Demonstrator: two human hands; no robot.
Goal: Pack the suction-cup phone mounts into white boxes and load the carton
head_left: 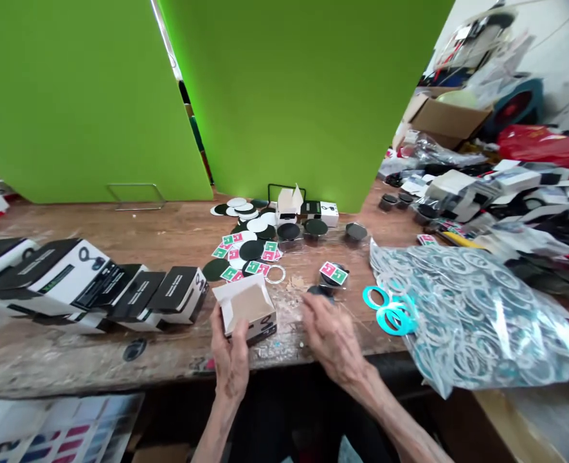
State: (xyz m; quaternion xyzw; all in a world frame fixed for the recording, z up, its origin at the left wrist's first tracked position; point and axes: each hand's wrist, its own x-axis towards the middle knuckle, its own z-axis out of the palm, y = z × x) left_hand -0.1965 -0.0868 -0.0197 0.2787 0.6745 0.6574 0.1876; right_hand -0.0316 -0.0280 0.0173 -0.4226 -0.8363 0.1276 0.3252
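The left hand (231,365) holds the open box (252,301), thumb and fingers on its near left corner. The box sits at nine o'clock from the right hand (333,333). That hand is nearer the dark round piece (325,294), at one o'clock by its fingertips; I can't tell if its bent fingers grip it.

Workshop: scuffed wooden bench (168,222), printed cartons (178,294), clear bag of rings (477,315), heaped boxes (460,193)
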